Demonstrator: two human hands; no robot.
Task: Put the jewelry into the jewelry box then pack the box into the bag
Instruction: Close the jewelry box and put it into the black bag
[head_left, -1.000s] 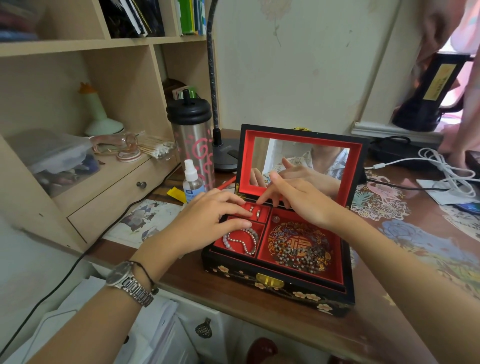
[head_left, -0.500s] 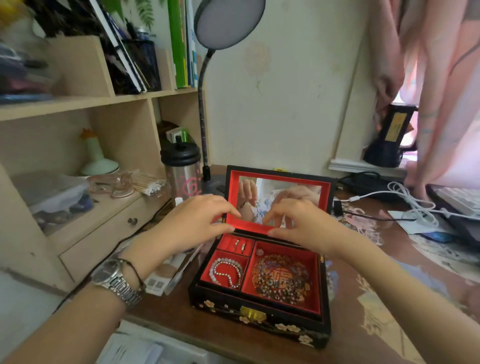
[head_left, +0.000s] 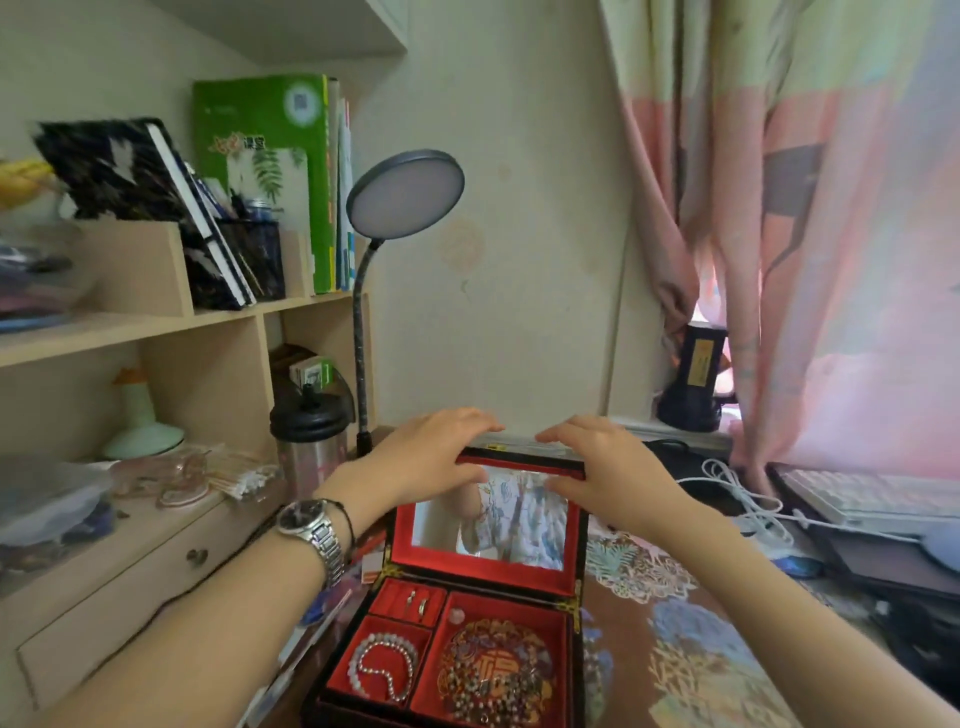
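The jewelry box (head_left: 467, 639) sits on the patterned desk (head_left: 691, 654) with its mirrored lid (head_left: 491, 514) raised, and it serves as the landmark here. Both hands grip the lid's top edge: the left hand (head_left: 431, 454) at the left corner and the right hand (head_left: 605, 467) at the right corner, each with fingers curled over the rim and thumb on the mirror side. The filling step looks done, judging by the contents; closing the lid seems the step in hand, and packing is left, though no bag is visible. Counted inside the box: one beaded piece (head_left: 493, 675) heaped in the large right compartment, one pearl bracelet (head_left: 382, 670) in the front-left compartment, two rings (head_left: 416, 603) in the slotted rear-left compartment, and one small pale bead (head_left: 456, 614) just right of the rings. Behind and left of the box stand one desk lamp (head_left: 405, 195) and one tumbler (head_left: 309, 441).
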